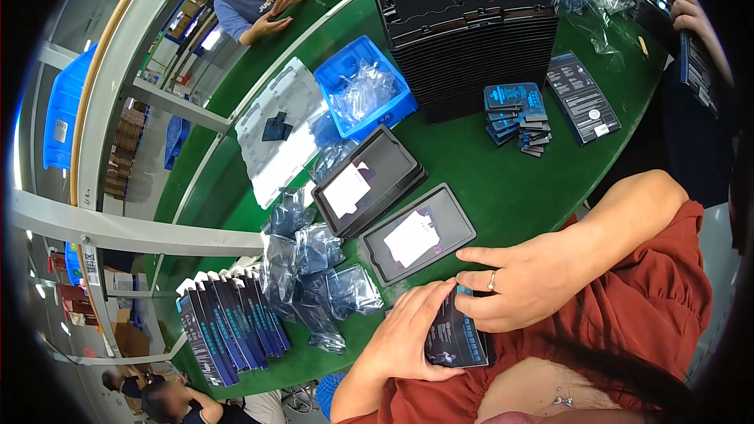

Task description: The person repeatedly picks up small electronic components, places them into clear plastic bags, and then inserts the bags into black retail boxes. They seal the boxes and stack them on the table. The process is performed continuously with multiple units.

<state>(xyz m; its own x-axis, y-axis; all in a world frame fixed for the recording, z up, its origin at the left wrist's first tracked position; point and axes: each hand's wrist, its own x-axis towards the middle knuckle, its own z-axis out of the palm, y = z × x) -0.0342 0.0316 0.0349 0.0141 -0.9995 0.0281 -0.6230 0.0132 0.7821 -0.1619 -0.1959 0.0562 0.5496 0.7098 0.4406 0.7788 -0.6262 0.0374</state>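
Close to my body, at the table's near edge, I hold a dark printed box [463,338] with blue markings. My left hand [404,338] is wrapped round its left side. From the right, my right hand [522,283] presses its curled fingers on the box's upper end; whether that end is unsealed is hidden beneath them. Just beyond my hands lies a shallow black tray [463,243] with a white card [412,242] in it. Behind that, a small stack of similar trays [393,153] holds another white card [345,191].
Clear plastic bags with dark contents [314,275] pile left of the trays, beside a row of dark boxes [228,326]. Farther back stand a blue bin [404,104] of clear plastic and tall stacked black trays [471,39]. Small blue packets [518,110] lie near a flat box [581,98]. Co-workers sit around.
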